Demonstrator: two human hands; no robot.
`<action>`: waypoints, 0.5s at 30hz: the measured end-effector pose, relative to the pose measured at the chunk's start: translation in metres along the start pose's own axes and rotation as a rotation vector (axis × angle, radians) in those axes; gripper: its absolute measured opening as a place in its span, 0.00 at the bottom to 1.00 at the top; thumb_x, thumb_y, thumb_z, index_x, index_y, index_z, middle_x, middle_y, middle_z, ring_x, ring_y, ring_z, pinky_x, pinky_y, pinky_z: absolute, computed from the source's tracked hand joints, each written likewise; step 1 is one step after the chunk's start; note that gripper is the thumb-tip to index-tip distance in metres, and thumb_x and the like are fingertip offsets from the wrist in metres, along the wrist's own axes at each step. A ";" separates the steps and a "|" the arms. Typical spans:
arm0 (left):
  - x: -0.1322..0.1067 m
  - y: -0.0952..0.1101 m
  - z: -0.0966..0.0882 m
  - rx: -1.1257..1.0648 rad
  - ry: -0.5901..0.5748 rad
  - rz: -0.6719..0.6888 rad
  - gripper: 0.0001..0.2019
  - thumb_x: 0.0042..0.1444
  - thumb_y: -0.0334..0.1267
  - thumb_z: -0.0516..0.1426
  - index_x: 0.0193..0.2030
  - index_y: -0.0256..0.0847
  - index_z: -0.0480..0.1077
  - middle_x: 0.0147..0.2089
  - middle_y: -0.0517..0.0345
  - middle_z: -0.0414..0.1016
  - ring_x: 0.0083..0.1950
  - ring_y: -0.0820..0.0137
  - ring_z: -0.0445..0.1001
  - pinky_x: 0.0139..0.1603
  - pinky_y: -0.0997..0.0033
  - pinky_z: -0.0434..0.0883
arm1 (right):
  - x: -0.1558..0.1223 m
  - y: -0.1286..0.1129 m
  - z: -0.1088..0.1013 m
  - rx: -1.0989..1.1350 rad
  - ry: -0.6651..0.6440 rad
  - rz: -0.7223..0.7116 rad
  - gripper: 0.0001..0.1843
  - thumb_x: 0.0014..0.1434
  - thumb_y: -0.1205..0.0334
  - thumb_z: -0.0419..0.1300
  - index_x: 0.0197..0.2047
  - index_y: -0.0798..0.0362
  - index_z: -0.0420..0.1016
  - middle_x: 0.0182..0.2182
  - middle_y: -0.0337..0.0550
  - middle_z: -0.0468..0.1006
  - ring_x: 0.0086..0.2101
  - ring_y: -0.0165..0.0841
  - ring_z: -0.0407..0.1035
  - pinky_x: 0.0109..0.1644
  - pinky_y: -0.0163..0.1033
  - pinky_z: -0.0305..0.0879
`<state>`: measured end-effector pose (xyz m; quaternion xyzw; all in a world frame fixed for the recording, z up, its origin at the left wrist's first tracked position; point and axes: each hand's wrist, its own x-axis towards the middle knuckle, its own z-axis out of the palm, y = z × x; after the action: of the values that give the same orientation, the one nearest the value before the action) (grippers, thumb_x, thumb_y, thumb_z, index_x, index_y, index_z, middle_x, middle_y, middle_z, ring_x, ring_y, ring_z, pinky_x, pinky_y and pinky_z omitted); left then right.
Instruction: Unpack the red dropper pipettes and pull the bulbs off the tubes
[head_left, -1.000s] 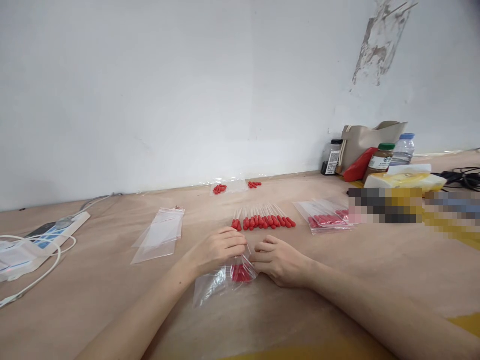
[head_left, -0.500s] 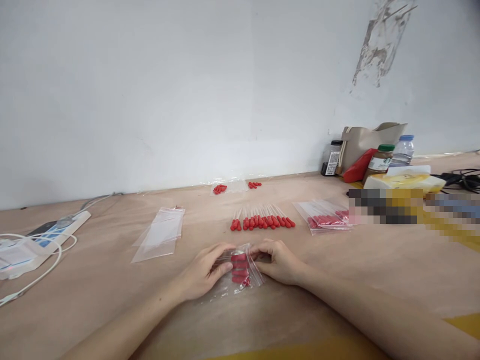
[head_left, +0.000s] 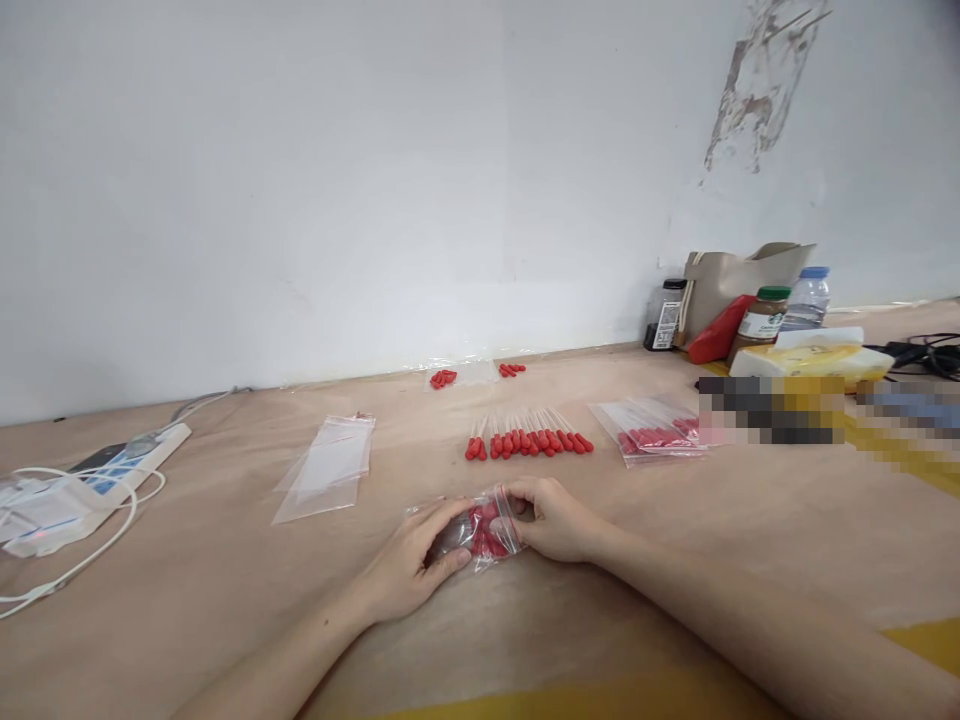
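Red-tipped sticks (head_left: pixel 487 540) inside clear bag (head_left: pixel 515 532)

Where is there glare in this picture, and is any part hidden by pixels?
Head view: small glints on the clear bag being held; head view: coarse pixel blocks hide what lies right of the filled bags; head view: the wall softly lit, without strong glare.

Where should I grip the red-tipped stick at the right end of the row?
Probably by its red tip, coming from the near right: that tip is thicker and points toward you, neighbouring tips crowd its left, and the rest runs thin and pale toward the wall.
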<state>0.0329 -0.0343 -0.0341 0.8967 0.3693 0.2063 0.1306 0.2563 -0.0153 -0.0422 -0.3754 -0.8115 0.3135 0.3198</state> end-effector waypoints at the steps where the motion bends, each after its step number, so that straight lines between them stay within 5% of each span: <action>1: 0.000 0.000 0.000 0.001 -0.004 0.000 0.22 0.57 0.40 0.51 0.58 0.45 0.54 0.56 0.52 0.64 0.55 0.64 0.64 0.52 0.62 0.64 | 0.001 0.000 0.001 0.002 -0.012 0.024 0.11 0.50 0.62 0.58 0.38 0.52 0.74 0.32 0.39 0.76 0.30 0.29 0.67 0.34 0.33 0.60; 10: 0.000 -0.004 0.002 -0.006 -0.016 -0.008 0.23 0.57 0.41 0.51 0.59 0.45 0.54 0.56 0.51 0.64 0.56 0.63 0.62 0.53 0.58 0.63 | 0.005 0.001 -0.001 0.096 -0.078 0.116 0.10 0.48 0.64 0.57 0.36 0.54 0.73 0.32 0.40 0.77 0.30 0.30 0.69 0.32 0.32 0.62; 15: 0.000 -0.004 0.001 -0.035 -0.048 -0.047 0.23 0.57 0.42 0.51 0.60 0.46 0.53 0.57 0.51 0.62 0.56 0.63 0.62 0.54 0.56 0.62 | 0.002 -0.001 -0.002 0.036 -0.063 0.022 0.08 0.51 0.68 0.54 0.36 0.54 0.71 0.30 0.40 0.75 0.28 0.28 0.67 0.31 0.32 0.60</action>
<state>0.0304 -0.0316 -0.0367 0.8899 0.3835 0.1882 0.1601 0.2564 -0.0137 -0.0402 -0.3684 -0.8113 0.3432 0.2970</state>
